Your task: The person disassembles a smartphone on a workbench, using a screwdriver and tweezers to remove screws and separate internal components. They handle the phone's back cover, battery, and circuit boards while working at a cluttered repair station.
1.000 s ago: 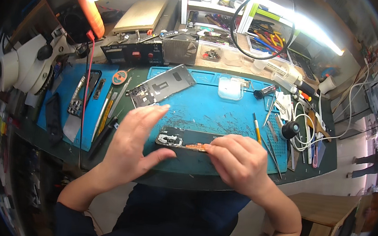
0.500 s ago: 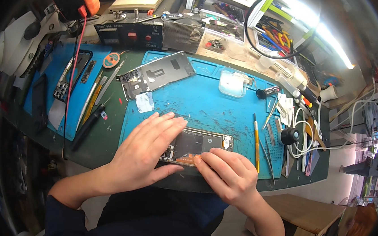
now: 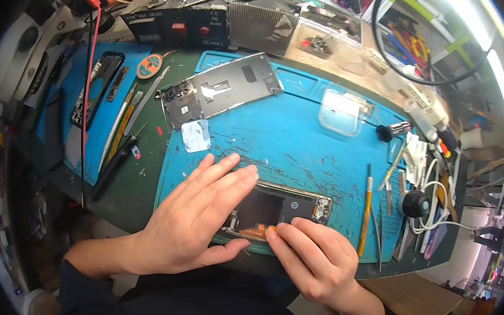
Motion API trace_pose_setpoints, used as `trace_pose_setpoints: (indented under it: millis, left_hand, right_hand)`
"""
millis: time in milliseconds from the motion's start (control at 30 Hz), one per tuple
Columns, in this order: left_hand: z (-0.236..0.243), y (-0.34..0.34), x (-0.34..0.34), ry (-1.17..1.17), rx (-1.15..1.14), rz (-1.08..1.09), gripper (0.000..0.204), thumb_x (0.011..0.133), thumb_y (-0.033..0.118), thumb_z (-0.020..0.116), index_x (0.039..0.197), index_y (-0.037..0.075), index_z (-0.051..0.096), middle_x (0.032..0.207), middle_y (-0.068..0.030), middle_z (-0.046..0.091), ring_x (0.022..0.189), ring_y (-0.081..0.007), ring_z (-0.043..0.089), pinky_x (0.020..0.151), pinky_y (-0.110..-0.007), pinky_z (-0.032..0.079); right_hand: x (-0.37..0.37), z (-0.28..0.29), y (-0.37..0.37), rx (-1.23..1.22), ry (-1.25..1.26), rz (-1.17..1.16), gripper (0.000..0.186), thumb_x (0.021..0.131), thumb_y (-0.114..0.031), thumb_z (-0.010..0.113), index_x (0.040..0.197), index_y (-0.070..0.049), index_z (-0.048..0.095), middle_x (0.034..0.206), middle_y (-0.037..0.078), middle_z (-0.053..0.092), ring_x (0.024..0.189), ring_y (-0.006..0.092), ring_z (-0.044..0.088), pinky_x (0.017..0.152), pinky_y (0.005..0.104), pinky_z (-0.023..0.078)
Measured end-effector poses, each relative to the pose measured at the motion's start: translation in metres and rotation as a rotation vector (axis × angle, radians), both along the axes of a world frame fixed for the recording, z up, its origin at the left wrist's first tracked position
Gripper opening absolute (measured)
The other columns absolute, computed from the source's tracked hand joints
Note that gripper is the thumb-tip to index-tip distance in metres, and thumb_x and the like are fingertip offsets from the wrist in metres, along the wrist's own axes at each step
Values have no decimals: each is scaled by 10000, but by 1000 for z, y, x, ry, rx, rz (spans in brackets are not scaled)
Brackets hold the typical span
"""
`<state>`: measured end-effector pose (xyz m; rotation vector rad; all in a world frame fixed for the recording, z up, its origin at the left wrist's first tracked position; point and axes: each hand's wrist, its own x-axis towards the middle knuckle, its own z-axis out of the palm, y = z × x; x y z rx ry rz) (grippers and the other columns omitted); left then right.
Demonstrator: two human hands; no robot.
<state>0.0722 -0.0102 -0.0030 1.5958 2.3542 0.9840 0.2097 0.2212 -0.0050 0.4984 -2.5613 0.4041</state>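
The opened black rectangular phone (image 3: 302,210) shows a smooth, dull black inner face within a thin, metallic-looking rim, and the orange flat strip (image 3: 261,229) on it has a film-like plastic finish. Beneath lies a blue rubbery rectangular mat (image 3: 300,153), matt and scuffed, on a dark green, smooth-topped bench (image 3: 148,175); the dark grey rectangular back panel (image 3: 239,93) has a satin sheen. The clear square plastic box (image 3: 341,114) is glossy, the slender grey tweezers (image 3: 376,228) metallic, and the dark blue sleeve (image 3: 81,289) soft matt cloth.

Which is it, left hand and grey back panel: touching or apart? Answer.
Apart: head view shows blue mat between left hand and grey back panel.
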Motion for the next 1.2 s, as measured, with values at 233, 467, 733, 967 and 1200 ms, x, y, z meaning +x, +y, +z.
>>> trace_pose_setpoints:
  millis: [233,467,733,967,1200]
  left_hand:
    - [8,1,3,-15,-53,-6,1035,772,184,984,1622,-55,444,1580,-265,618,1503,-472,572,1251,-672,415]
    - [2,2,4,-64,-25,32,1036,783,168,963,1642,-37,422,1572,-246,631,1511,-470,565,1269,-677,381]
    - [0,5,6,-129,27,86,942,733,94,939,1579,-27,545,1536,-193,660,1475,-412,611,1251,-622,441]
    - [0,3,3,-128,22,65,923,761,133,937,1579,-12,536,1534,-209,663,1478,-424,610,1253,-633,428]
    - [7,1,-4,-105,-63,6,976,796,191,957,1623,0,475,1554,-243,651,1485,-462,600,1253,-664,411]
  right_hand:
    - [0,0,-1,-50,-43,-2,217,822,-61,822,1034,-43,864,1077,51,776,1011,207,750,834,304,643]
    - [1,-1,2,-30,-33,-5,241,819,-53,826,1055,-48,872,1126,48,783,1025,206,752,859,307,656]
    - [1,2,0,-34,-83,-23,261,799,-56,836,1057,-60,876,1122,46,795,1019,209,755,845,312,663]
    - [2,3,1,-51,-111,-13,273,797,-66,838,1067,-80,876,1137,36,791,1022,207,749,835,309,650]
    - [3,3,0,-74,-124,-34,283,799,-59,831,1079,-78,870,1166,28,775,1037,206,748,847,312,637]
